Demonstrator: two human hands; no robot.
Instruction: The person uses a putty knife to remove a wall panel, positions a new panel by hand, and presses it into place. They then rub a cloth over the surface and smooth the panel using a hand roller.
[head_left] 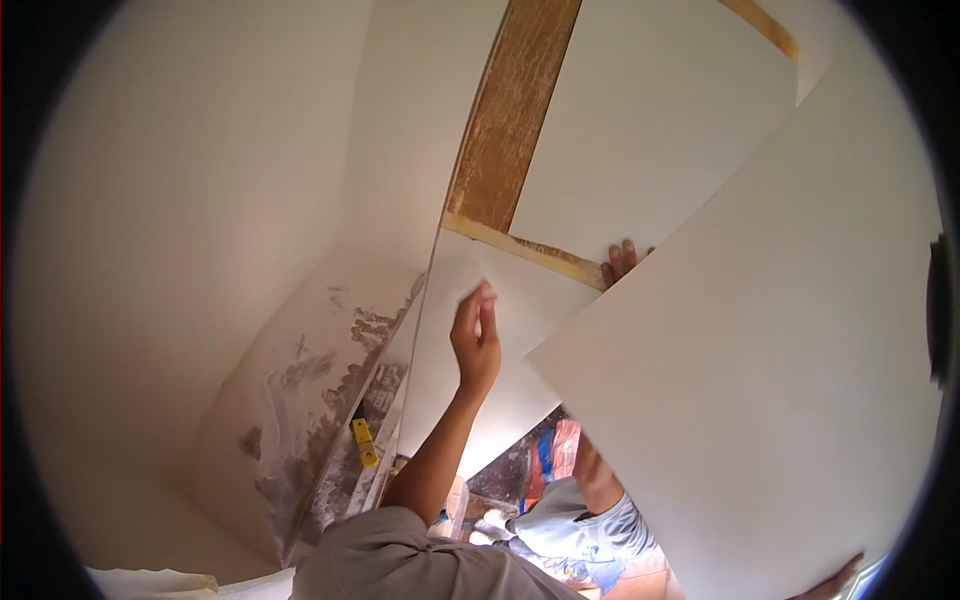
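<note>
My left hand point(475, 335) is raised in front of a lower white board point(510, 340), its fingertips pinched together. Anything between those fingertips is too small to make out. A large loose white panel point(740, 340) slants across the right side. At its bottom right edge my right hand point(842, 580) holds it, only partly visible. Another person's fingers point(622, 260) rest at a yellowish strip point(560, 262) between the boards, partly hidden behind the panel. Above the strip, an upper white board point(660, 120) lies beside a brown wooden strip point(515, 120).
A yellow tool point(363, 442) lies on a stained ledge at lower left. Below the boards are another person's forearm point(597, 480) and light grey clothing point(560, 520). Pale walls point(220, 200) rise at left, above a smeared grey patch point(300, 380).
</note>
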